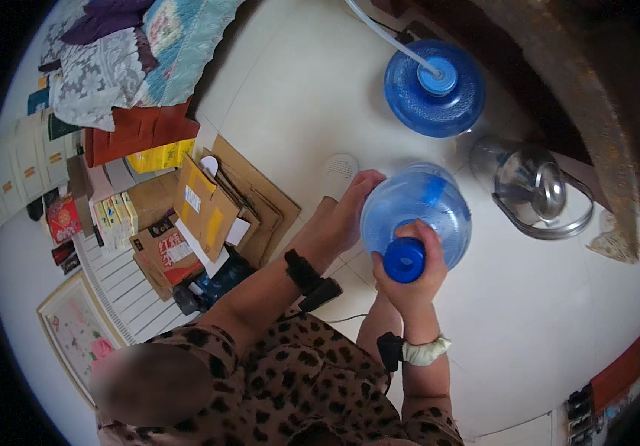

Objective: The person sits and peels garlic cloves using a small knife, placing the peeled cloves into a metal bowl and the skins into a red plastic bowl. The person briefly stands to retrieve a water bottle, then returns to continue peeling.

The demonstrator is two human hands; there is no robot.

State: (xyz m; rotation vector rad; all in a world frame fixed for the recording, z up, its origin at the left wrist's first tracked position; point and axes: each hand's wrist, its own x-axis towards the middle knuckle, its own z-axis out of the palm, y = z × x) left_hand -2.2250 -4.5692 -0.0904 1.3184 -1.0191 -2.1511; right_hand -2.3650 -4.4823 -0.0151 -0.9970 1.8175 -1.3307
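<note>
A large clear-blue plastic water bottle (448, 214) is tilted in front of me, its neck towards me. My right hand (423, 273) grips the neck just beneath the blue cap (403, 260), thumb and fingers on opposite sides. Against the bottle's left side lies my left hand (350, 209), its fingertips partly hidden by the bottle. Farther ahead, a second, darker blue water bottle (403, 111) stands upright on the floor. A pale flexible tube (384, 38) runs into its light-blue cap (437, 78).
Right of the bottles sits a shiny metal vessel with a looped handle (546, 192), near dark furniture (526, 95). To the left are flattened cardboard (267, 209), a taped carton (203, 209) and stacked boxes. Floral cloth (178, 56) hangs at upper left. A white shoe (339, 173) is on the tiled floor (292, 83).
</note>
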